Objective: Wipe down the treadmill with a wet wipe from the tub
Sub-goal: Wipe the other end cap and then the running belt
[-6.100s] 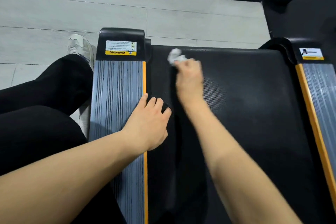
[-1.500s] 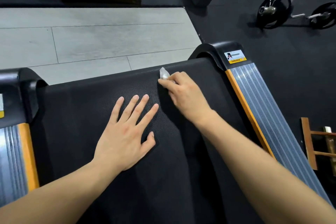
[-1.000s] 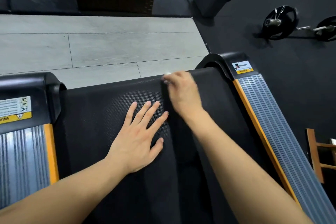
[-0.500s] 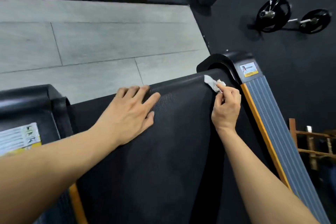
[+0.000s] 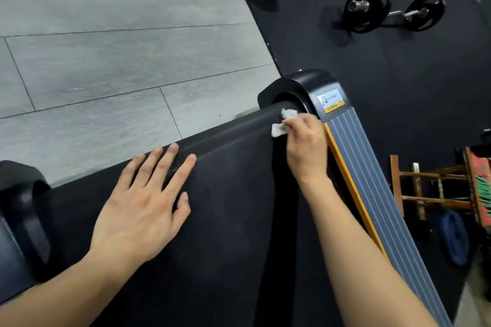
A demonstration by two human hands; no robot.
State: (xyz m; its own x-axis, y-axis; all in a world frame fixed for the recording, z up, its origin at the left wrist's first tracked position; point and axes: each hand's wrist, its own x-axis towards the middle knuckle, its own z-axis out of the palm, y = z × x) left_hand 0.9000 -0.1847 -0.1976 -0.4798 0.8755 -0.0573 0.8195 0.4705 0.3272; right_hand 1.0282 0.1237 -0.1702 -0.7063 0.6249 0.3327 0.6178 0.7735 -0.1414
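At the belt's far right corner, crumpled white wipe pinched in right hand; left hand flat, fingers spread.

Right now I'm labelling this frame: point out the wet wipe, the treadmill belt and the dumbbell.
wet wipe (image 5: 278, 129), head view, lower crumpled lobe.
treadmill belt (image 5: 233, 194), head view, bare textured surface.
dumbbell (image 5: 367, 5), head view, larger plate.

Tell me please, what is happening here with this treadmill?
A person is wiping the treadmill belt. The right hand pinches a crumpled white wet wipe against the belt's far end, close to the black end cap and the right side rail. The left hand rests flat on the belt with straight, spread fingers, as if to brace. The tub is not in view.
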